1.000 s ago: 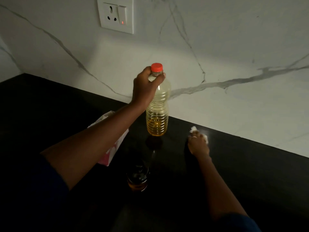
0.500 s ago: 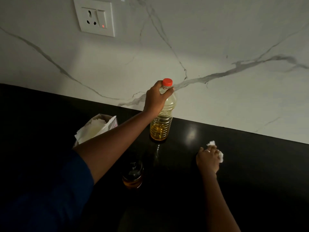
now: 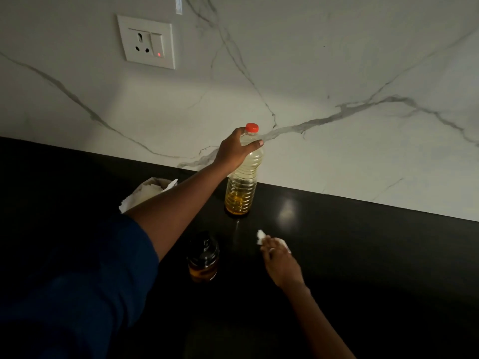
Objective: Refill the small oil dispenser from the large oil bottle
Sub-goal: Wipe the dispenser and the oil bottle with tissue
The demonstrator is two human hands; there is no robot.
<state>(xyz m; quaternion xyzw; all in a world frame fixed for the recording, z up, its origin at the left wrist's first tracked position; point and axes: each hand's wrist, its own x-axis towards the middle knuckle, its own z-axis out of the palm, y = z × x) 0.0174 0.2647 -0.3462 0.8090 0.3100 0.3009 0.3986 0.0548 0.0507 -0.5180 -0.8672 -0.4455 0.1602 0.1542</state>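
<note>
The large oil bottle (image 3: pixel 242 187), clear plastic with a red cap and some yellow oil at the bottom, stands upright on the black counter (image 3: pixel 363 255) near the marble wall. My left hand (image 3: pixel 234 150) grips its neck just under the cap. The small oil dispenser (image 3: pixel 203 257), a glass jar with a black lid and amber oil, stands closer to me, in front of the bottle. My right hand (image 3: pixel 281 263) rests on the counter to the right of the dispenser and holds a crumpled white tissue (image 3: pixel 261 237).
An open pack of white tissues (image 3: pixel 147 194) lies on the counter left of the bottle, partly behind my left forearm. A wall socket (image 3: pixel 147 41) with a red light sits on the marble wall above.
My right hand with the tissue has slid left along the counter, toward the dispenser. My left hand keeps its grip on the bottle neck. The camera view has shifted.
</note>
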